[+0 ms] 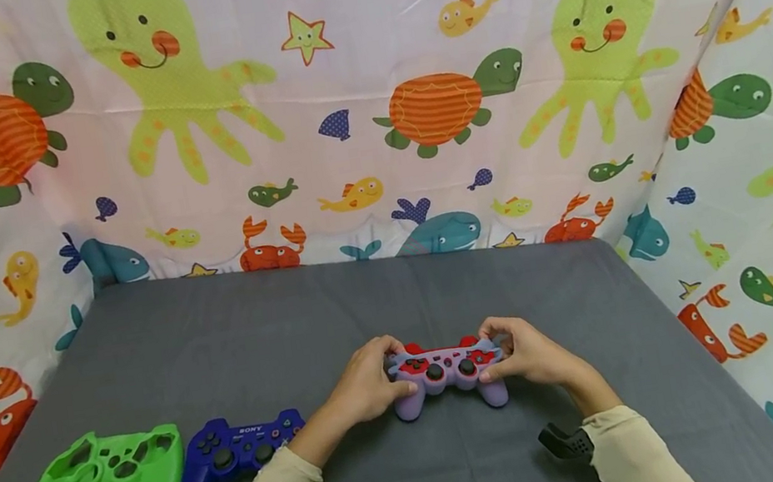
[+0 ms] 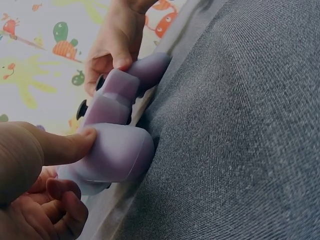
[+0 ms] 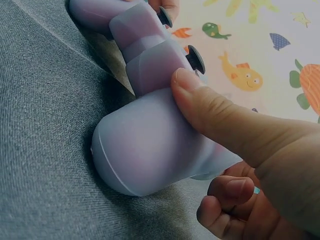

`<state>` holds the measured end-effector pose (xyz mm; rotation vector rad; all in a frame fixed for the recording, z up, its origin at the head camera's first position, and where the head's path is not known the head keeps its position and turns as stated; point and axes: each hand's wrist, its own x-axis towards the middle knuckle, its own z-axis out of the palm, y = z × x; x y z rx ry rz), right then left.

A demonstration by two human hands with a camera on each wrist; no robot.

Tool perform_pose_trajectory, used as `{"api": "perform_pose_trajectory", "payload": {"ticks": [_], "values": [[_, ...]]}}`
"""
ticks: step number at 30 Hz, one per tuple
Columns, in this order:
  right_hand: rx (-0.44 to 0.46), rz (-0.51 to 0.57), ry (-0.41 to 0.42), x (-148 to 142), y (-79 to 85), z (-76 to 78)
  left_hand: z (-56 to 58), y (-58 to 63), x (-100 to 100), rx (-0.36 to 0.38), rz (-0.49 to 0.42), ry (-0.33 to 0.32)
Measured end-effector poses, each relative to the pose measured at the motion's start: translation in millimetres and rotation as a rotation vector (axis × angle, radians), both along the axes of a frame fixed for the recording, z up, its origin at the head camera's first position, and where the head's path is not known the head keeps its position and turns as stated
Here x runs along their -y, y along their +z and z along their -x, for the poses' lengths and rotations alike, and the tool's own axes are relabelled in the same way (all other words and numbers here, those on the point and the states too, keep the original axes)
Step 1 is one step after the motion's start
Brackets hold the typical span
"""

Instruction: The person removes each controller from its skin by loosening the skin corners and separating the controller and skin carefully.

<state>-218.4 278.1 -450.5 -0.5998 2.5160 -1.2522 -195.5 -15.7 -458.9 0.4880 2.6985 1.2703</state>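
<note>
A red game controller in a translucent lilac silicone cover [image 1: 452, 381] is held between both hands. My left hand [image 1: 371, 382] grips its left side, thumb on the left handle [image 2: 117, 152] and fingers around the back edge. On the other side my right hand [image 1: 526, 354] holds it the same way, with the thumb pressing the cover by the right handle [image 3: 145, 145]. Two black thumbsticks poke through the cover, and red shows in its openings. The handle ends sit very low over the cloth; whether they touch it I cannot tell.
To the left lies a green silicone controller cover [image 1: 101, 480], its button holes showing. Beside it is a blue Sony controller [image 1: 227, 460], partly behind my left forearm. Grey cloth [image 1: 277, 317] covers the table, and curtains printed with sea animals [image 1: 358, 60] stand behind and at the sides.
</note>
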Motion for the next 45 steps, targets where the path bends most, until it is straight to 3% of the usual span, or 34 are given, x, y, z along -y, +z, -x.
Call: {"api": "perform_pose_trajectory", "payload": {"ticks": [11,17,24,45], "values": [[-0.02,-0.021,-0.023,1.6,-0.1,0.5,-3.6,-0.4,-0.3,-0.009,0.037,0.036],[0.026,0.018,0.023,0.5,-0.6,1.7,-2.5,-1.4,1.7,-0.015,0.009,0.016],[0.01,0.004,0.038,-0.7,0.9,2.7,-0.6,-2.7,0.4,-0.039,-0.019,-0.002],[-0.017,-0.044,-0.079,5.3,1.4,-2.3,-0.7,-4.8,1.1,-0.03,-0.008,-0.007]]}}
